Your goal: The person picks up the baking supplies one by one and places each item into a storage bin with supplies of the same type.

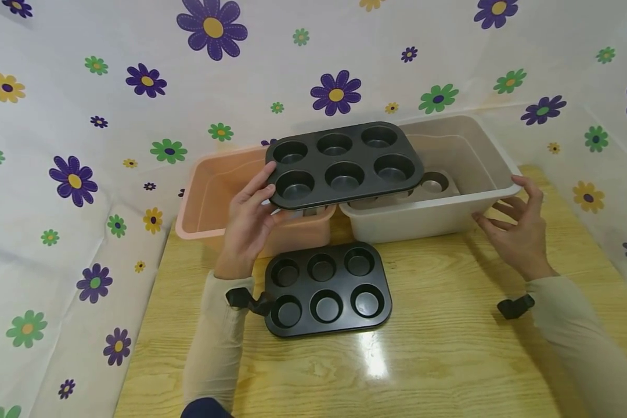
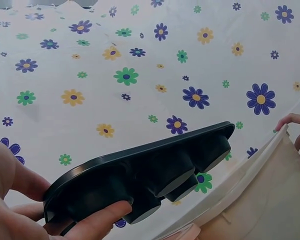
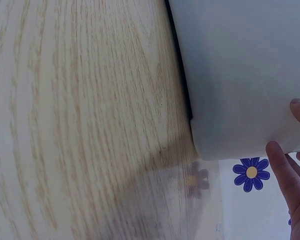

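With left hand, fingers and thumb curled, gripping a dark-grey metal six-cup muffin pan by its nine o'clock end, above a peach plastic bin and an off-white plastic bin. With right hand, fingers bent, holding the latter's four o'clock corner. Best to pinch firmly, watch the far end for droop and keep cups clear of rims. No readable brand, label or writing on pan or bins.
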Demonstrator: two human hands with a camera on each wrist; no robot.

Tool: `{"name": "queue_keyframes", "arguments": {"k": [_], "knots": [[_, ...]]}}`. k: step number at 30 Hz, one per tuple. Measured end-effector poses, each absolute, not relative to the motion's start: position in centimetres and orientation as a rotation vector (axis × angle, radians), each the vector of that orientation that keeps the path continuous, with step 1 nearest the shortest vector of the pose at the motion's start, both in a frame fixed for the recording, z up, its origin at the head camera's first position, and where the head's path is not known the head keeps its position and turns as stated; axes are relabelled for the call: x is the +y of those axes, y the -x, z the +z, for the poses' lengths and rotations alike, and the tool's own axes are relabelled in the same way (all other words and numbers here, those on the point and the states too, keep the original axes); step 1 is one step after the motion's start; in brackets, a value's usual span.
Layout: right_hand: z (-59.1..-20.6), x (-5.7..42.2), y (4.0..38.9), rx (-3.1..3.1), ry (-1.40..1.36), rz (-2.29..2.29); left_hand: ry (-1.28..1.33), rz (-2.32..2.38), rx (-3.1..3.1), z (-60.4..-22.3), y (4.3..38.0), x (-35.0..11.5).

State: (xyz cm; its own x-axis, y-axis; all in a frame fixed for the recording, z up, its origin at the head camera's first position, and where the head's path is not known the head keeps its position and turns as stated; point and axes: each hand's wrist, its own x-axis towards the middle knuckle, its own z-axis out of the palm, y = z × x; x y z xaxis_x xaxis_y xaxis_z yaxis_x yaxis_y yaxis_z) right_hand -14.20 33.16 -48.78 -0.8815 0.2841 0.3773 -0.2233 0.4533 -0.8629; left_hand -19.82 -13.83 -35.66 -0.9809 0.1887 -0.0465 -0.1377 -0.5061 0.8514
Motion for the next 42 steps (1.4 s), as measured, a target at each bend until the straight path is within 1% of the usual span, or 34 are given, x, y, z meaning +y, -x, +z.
{"name": "queue_keyframes", "arguments": {"k": [12,16,25,32,42], "knots": [[-49.0,32.9,14.4,-2.223,0.041,1.451,-0.086,2.546,1.408,-35.6,20.5,-11.6],[-49.1,32.9,14.3,-2.215,0.05,1.453,-0.052,2.53,1.417,-35.7,20.7,-10.3],[-49.3,32.7,13.7,-2.219,0.109,1.483,-0.031,2.483,1.455,-36.9,20.4,-7.5],[-49.0,32.6,13.8,-2.19,0.08,1.457,-0.039,2.429,1.49,-37.2,21.3,-5.2],[-48.8,32.7,14.0,-2.186,0.08,1.456,-0.097,2.429,1.496,-36.5,22.4,-3.4]]}}
